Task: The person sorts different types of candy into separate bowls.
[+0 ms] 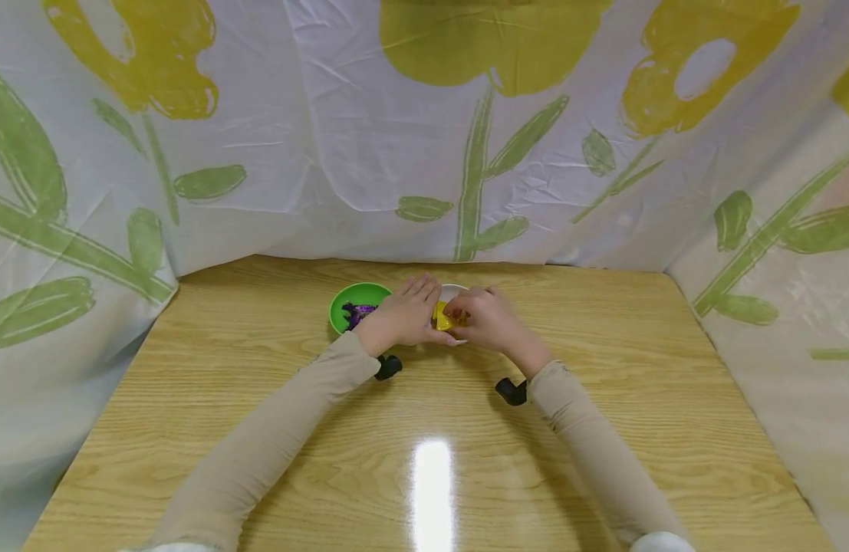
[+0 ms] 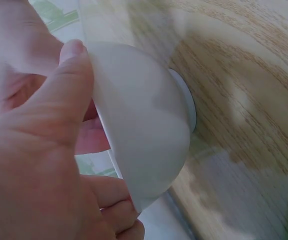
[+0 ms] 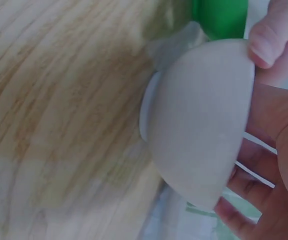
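Note:
A white bowl (image 2: 144,115) stands on the table, hidden from above by both hands. My left hand (image 1: 412,313) spans its left side; the thumb (image 2: 69,85) lies on the near rim and the fingers bend over the far rim. Inside the bowl is a shiny yellow wrapped candy (image 1: 443,316). My right hand (image 1: 489,320) reaches in over the right rim and pinches this candy between thumb and fingers. Just left of the white bowl is a green bowl (image 1: 337,303) with shiny purple wrapped candies (image 1: 358,313), partly covered by my left hand.
Both bowls stand near the back edge of the wooden table (image 1: 327,460). A white curtain with yellow flowers (image 1: 341,138) hangs behind and at both sides. Black camera mounts (image 1: 512,391) stick out below the wrists.

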{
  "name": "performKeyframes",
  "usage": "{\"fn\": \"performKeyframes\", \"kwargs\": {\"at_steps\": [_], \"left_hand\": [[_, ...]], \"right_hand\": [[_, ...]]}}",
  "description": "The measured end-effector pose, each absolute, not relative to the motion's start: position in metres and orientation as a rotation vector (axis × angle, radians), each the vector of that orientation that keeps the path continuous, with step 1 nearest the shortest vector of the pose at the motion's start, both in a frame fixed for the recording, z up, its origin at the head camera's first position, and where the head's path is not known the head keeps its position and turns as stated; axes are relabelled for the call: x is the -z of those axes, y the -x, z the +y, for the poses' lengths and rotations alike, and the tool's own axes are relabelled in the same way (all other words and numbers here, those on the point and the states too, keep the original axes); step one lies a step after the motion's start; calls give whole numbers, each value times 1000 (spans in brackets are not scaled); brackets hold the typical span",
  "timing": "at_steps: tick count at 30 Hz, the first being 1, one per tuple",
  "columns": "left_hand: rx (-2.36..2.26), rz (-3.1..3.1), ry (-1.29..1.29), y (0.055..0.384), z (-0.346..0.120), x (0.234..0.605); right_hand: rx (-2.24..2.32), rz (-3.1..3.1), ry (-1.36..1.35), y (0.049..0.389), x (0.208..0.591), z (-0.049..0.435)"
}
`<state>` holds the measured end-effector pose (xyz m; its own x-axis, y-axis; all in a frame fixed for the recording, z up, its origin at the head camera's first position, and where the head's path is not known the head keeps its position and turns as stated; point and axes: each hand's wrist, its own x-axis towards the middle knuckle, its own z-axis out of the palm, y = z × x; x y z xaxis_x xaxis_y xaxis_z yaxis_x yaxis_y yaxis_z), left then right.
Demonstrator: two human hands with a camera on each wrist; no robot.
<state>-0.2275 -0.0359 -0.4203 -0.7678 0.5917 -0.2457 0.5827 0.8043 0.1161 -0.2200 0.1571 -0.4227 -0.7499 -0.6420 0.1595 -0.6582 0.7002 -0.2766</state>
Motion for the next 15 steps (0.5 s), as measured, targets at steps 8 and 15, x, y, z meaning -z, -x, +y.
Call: {"fn": "performKeyframes", "kwargs": {"at_steps": [8, 15], "left_hand": [[-50, 2727, -912, 227, -35, 421], [-32, 2732, -932, 230, -35, 421]], "right_hand": [[-509, -2818, -1090, 219, 427, 156], [-532, -2822, -1094, 219, 426, 158]]}}
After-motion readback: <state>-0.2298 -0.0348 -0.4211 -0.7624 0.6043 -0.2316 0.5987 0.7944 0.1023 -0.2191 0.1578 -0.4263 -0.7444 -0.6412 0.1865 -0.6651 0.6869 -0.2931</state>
